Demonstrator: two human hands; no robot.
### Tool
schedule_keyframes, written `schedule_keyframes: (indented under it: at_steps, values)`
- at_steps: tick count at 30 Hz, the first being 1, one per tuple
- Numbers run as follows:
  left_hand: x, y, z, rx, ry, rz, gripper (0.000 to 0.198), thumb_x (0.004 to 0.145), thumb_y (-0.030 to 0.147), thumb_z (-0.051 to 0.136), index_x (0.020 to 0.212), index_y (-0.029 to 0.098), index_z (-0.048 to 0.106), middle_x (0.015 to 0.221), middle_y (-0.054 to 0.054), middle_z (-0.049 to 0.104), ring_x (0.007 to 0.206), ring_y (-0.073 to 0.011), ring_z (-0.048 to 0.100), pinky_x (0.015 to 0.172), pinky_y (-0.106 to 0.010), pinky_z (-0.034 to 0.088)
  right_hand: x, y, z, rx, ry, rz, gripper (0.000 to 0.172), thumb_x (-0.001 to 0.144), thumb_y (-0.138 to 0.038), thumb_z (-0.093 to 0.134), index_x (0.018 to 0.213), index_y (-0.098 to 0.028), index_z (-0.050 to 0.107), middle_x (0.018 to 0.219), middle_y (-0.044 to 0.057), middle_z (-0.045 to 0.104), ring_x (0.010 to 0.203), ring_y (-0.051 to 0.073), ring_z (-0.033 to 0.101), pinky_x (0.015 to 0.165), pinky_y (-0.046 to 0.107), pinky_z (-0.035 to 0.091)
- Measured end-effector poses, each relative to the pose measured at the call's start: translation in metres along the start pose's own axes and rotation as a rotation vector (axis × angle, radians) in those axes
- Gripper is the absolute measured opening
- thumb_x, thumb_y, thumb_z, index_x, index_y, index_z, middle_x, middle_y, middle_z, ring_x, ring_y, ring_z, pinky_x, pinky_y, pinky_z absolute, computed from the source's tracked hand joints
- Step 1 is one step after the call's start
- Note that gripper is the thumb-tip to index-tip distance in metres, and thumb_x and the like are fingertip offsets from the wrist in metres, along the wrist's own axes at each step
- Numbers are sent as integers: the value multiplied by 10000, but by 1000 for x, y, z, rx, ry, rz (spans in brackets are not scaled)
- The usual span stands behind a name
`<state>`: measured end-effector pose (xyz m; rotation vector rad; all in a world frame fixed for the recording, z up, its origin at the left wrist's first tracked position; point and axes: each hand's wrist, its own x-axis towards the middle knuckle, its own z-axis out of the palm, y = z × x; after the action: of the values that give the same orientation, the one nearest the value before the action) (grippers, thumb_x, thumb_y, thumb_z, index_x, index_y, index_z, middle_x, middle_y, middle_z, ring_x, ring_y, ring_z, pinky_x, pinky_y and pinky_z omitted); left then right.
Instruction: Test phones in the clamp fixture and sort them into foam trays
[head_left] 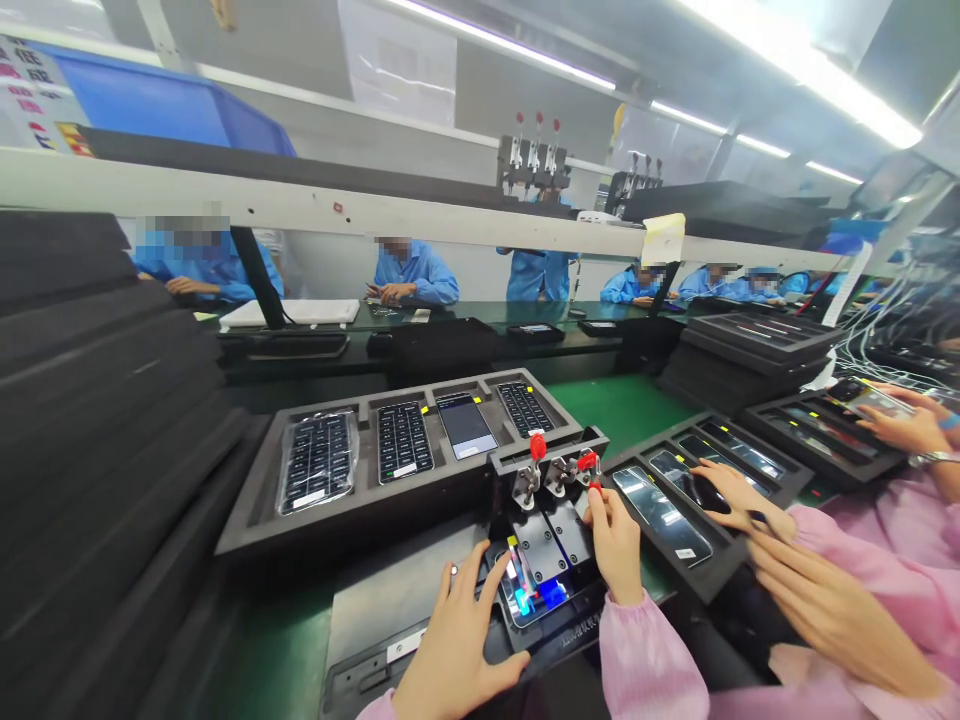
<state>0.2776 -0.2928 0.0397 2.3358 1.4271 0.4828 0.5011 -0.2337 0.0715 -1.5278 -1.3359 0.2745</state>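
Black foam trays (97,420) stacked at left; co-workers in blue smocks (414,275) sit across the bench (465,314)

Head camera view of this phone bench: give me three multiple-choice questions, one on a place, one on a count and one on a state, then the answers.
1. Where is the person's left hand?
A. At a phone in the black fixture with red-knobbed clamps
B. On the stack of black foam trays
C. Raised clear of everything

2. How many phones lie in the black foam tray beyond the fixture?
A. Two
B. Three
C. Four

3. What state is that tray's leftmost phone in?
A. Standing upright
B. Wrapped in clear plastic
C. Hanging over the rim

Answers:
1. A, the fingers curve around the phone's near edge.
2. C, each of four compartments holds one.
3. B, glossy film shines over it.
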Motion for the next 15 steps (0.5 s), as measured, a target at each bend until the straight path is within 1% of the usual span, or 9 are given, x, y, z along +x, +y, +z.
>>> schedule_keyframes:
  at_steps: [2, 4, 7, 9, 10, 11, 13, 15]
  values:
    - [2, 0, 1, -16, 5, -5, 889, 633, 381, 678, 1390, 263, 228, 1454, -138, 253, 1335, -328, 227, 1071, -575, 158, 0, -8, -5, -2, 25, -16, 337, 888, -422, 358, 639, -218, 460, 566, 15, 532, 537, 150, 514, 596, 288, 417]
    - [3, 0, 0, -31, 1, -14, 889, 602, 380, 689, 1372, 248, 263, 1445, -144, 264, 1332, -329, 231, 1075, -569, 156, 0, -22, -11, -17, 103, -72, 331, 881, -411, 378, 621, -219, 454, 579, 20, 524, 560, 156, 503, 635, 307, 403]
    - [1, -2, -6, -45, 5, -34, 866, 576, 372, 688, 1341, 243, 306, 1427, -140, 296, 1326, -325, 250, 1080, -570, 132, -4, -48, -21, 33, 149, -150, 313, 883, -370, 387, 622, -214, 467, 601, 22, 525, 582, 155, 504, 633, 306, 396]
    - [-9, -9, -12, -50, 22, -53, 874, 551, 343, 690, 1333, 265, 308, 1417, -120, 320, 1318, -328, 267, 1080, -577, 116, -13, -60, -25, 117, 130, -211, 298, 880, -333, 399, 616, -208, 460, 590, 13, 504, 574, 147, 494, 598, 296, 393]
    - [-17, -14, -15, -52, 36, -71, 883, 542, 316, 684, 1335, 279, 296, 1418, -106, 322, 1312, -330, 281, 1080, -576, 122, -20, -62, -26, 169, 88, -247, 285, 874, -313, 412, 613, -205, 453, 579, 6, 488, 560, 140, 481, 569, 286, 387]
    - [-26, -21, -17, -53, 56, -101, 894, 537, 282, 672, 1340, 292, 279, 1425, -93, 317, 1304, -333, 297, 1078, -571, 145, -29, -62, -25, 220, 20, -282, 272, 866, -293, 426, 611, -201, 447, 568, -2, 471, 542, 132, 466, 540, 275, 379]
    - [-47, -37, -21, -43, 111, -173, 910, 527, 211, 633, 1348, 304, 251, 1441, -75, 297, 1287, -335, 333, 1067, -544, 220, -49, -57, -19, 293, -174, -360, 241, 847, -263, 448, 615, -195, 446, 560, -8, 455, 528, 124, 456, 511, 261, 375]
    - [-71, -54, -24, -17, 163, -217, 913, 524, 193, 616, 1351, 295, 241, 1450, -79, 288, 1271, -340, 360, 1054, -525, 267, -70, -52, -5, 279, -368, -446, 196, 823, -243, 472, 632, -196, 469, 568, -5, 475, 547, 127, 481, 527, 260, 404]
